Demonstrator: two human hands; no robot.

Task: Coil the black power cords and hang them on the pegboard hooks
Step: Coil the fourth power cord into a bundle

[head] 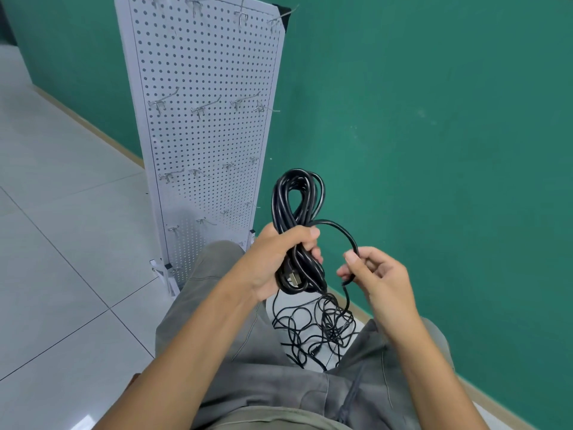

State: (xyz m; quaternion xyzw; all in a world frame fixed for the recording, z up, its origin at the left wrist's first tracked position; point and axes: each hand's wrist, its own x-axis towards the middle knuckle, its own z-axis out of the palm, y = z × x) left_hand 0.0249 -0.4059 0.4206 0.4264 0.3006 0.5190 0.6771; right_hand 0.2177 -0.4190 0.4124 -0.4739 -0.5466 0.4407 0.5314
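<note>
Both forearms are stretched forward, the left hand (276, 259) clenched in a fist around a coiled cord (297, 209), the right hand (376, 274) raised alongside, thumb and fingers (344, 271) pinching its loose strand.

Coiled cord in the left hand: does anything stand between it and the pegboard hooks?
Nothing visible does. The left hand grips the coiled cord in open air just right of the pegboard, whose hooks carry nothing. One strand runs to the right hand, which pinches it, and on down to the tangle on the floor.
</note>
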